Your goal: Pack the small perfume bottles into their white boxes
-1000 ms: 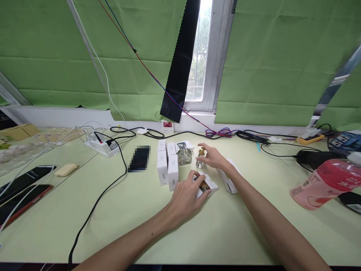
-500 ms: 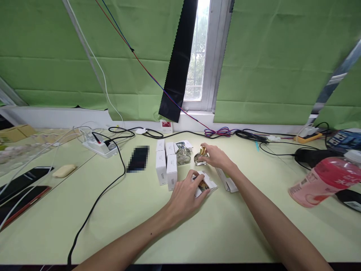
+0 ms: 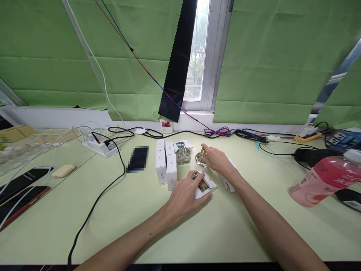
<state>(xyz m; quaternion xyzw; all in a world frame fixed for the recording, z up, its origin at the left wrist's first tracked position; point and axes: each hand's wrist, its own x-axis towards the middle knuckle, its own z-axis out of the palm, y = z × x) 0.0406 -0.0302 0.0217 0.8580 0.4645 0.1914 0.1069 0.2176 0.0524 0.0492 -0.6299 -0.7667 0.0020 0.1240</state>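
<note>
Pinches a clear, round glass bottle with a shiny gold cap [image 3: 200,162] at the cap, between thumb and index finger of the right hand [image 3: 217,159], close over the pale green tabletop [image 3: 242,233]; cannot tell whether resting on it or slightly lifted. Grips a small white cardboard carton with a dark, gold-flecked patch on top [image 3: 208,182] in the left hand [image 3: 185,194], with curled fingers over the far part and thumb along the near edge, on the person's side of the clear bottle. Compared with a second ago, shows the clear bottle as a broad round outline instead of a narrow one. Compared with half a second ago, brings more of the carton's white near side into view, with the thumb now lower along the edge, and covers more of the folded white paper [image 3: 227,183] under the right wrist. Leaves unchanged the upright white boxes with small grey print [image 3: 172,171] to the left of both hands, the round glass bottle with a silver cap [image 3: 184,156] just beside the boxes, and, well apart at the right, the big pink drink bottle with a white lid [image 3: 313,184].
</note>
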